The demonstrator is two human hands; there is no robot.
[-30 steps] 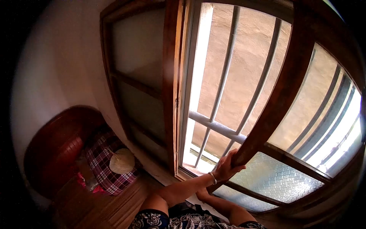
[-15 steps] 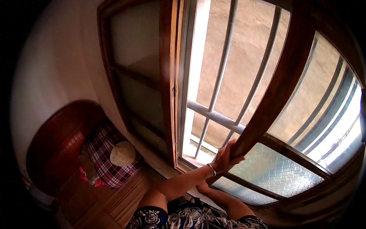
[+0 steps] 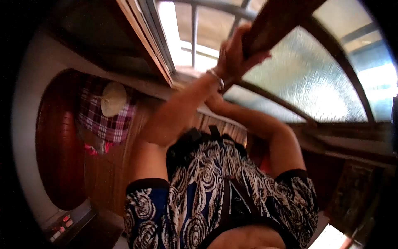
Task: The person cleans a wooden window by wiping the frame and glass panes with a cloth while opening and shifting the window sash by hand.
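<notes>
The brown wooden frame of a window sash (image 3: 277, 25) slants across the upper part of the view. My left hand (image 3: 236, 58), with a bracelet (image 3: 215, 79) at the wrist, wraps round the edge of this frame, fingers on one side and thumb on the other. Below it, close to the left wrist, my right hand (image 3: 216, 104) is by the lower part of the same frame. Its fingers are hidden, so its grip does not show. Patterned glass (image 3: 306, 79) fills the sash to the right of my left hand.
Metal bars (image 3: 194, 37) stand outside the window opening. Another wooden window panel (image 3: 107, 37) is at upper left. A straw hat (image 3: 113, 99) lies on a plaid cloth (image 3: 93, 120) beside a dark red wooden board (image 3: 60, 141) at the left.
My view has tipped downward, so the window sits higher and more of my patterned clothing shows. My left hand still grips the sash frame, and my right hand remains below it.
</notes>
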